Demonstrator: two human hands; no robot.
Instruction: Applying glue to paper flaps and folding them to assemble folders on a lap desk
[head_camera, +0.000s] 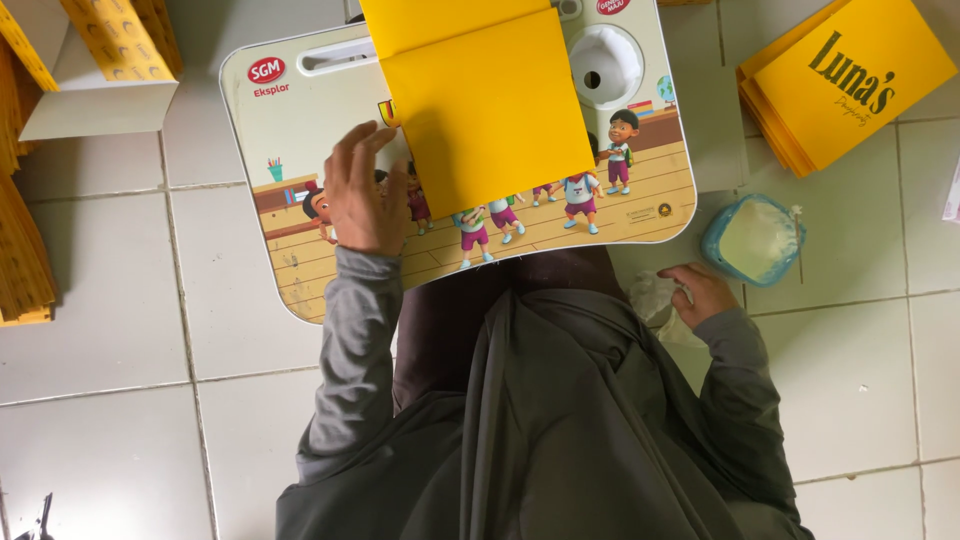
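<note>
Yellow sheet runs off the top edge; right hand fingertips hidden under crumpled plastic.

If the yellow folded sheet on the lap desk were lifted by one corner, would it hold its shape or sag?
The yellow sheet looks thin and flat, so it would probably flex, though its fold may stiffen it somewhat. It seems light, and could slide easily on the glossy lap desk. The left hand rests at its edge, perhaps steadying it.

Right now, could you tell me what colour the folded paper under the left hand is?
The folded paper is plain yellow, seen in the head view.
</note>
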